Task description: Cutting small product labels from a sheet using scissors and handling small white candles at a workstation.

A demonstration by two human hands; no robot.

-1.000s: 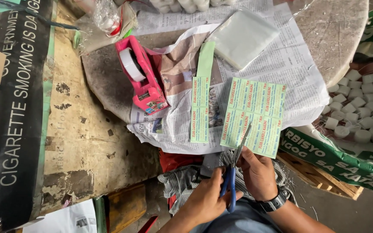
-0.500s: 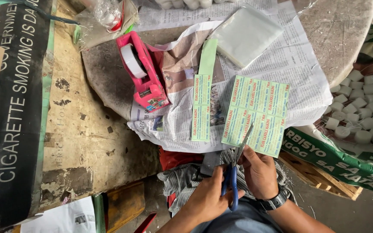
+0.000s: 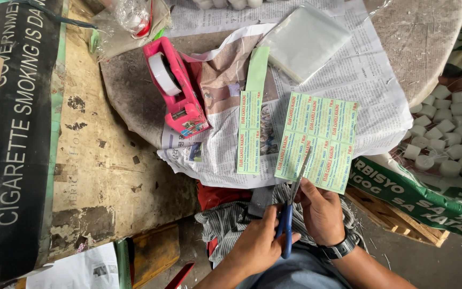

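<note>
My left hand (image 3: 258,243) grips the blue-handled scissors (image 3: 289,214), blades partway into the green label sheet (image 3: 316,140); my right hand (image 3: 322,211) pinches the sheet's near edge, just beyond my fingers. Advice: hold the sheet taut and keep the blades on the printed line between columns. Against a second ago, the sheet sits slightly higher and the cut has advanced little.

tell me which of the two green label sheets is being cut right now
The wide label sheet on the right: the scissors in the left hand bite into its lower edge while the right hand holds it. The narrow strip lies untouched on the newspaper.
</note>
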